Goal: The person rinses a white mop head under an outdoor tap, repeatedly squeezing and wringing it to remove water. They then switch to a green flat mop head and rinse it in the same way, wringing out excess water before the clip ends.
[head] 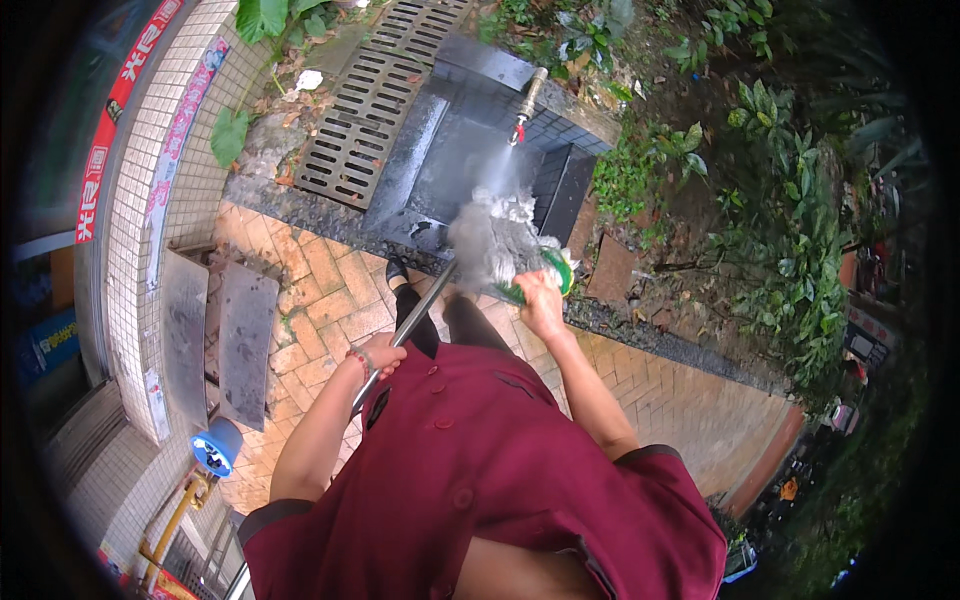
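Note:
My left hand (386, 355), with a beaded bracelet at the wrist, is closed around a shiny metal pole (426, 301) that slants up towards a wet, grey, stringy mop head (499, 240). My right hand (538, 296) grips a green object (556, 271), perhaps a brush or the mop's fitting, at the right side of the mop strands; which one, I cannot tell. Water sprays from a tap with a red handle (519, 133) onto the strands, over the near edge of a dark tiled outdoor basin (457, 150).
A slotted drain grate (367, 112) lies left of the basin, with plants (780, 187) to the right. On the brick paving (322, 292) at the left are two grey boards (247, 337) and a blue bucket (217, 448), beside a tiled wall (139, 225).

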`<state>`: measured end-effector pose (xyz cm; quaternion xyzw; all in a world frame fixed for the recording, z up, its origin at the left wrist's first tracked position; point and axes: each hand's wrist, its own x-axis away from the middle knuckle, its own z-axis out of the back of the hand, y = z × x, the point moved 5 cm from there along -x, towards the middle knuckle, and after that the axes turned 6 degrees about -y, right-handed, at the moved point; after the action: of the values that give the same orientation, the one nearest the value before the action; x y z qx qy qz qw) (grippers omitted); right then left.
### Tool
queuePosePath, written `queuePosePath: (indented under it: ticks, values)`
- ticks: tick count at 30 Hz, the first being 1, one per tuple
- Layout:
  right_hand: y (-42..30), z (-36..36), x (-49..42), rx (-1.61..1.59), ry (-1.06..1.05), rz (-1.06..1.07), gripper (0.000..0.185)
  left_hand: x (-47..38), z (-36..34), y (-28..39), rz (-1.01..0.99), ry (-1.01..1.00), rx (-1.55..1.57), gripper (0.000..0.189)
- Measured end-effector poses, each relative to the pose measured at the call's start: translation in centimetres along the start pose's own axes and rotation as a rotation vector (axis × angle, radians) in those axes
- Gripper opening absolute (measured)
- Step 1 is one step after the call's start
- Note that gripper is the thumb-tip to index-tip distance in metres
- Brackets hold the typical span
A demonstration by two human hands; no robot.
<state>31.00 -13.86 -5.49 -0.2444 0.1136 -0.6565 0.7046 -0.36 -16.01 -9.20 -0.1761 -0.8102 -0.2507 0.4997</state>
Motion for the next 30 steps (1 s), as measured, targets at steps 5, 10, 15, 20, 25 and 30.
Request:
queuePosePath:
  ticks: [5, 10, 15, 20, 25, 30]
  values:
    - [-0.3, 1.2, -1.6, -0.043, 0.105, -0.037, 0.033, -0.9, 0.6, 0.6, -0.014, 0.014, 0.025, 0.017]
    - [2.3, 5.0, -6.8, 0.013, 0.197, -0.137, 0.041, -1.4, 0.5, 3.7, -0.042, -0.056, 0.137, 0.022]
    - [7.1, 9.8, -14.8, 0.048, 0.283, -0.255, 0.042, -2.0, -2.0, 6.6, -0.115, -0.19, 0.357, 0.019]
    - [11.0, 12.4, -16.8, -0.064, 0.164, -0.345, 0.039, -1.6, -5.7, 8.6, -0.216, -0.405, 0.697, 0.013]
    - [10.7, 9.3, -10.7, -0.02, 0.319, -0.44, 0.042, -1.7, -7.2, 7.7, -0.187, -0.435, 0.858, 0.02]
    - [7.6, 4.8, -2.8, -0.018, 0.343, -0.377, 0.032, -1.2, -8.3, 5.5, -0.229, -0.594, 0.938, 0.021]
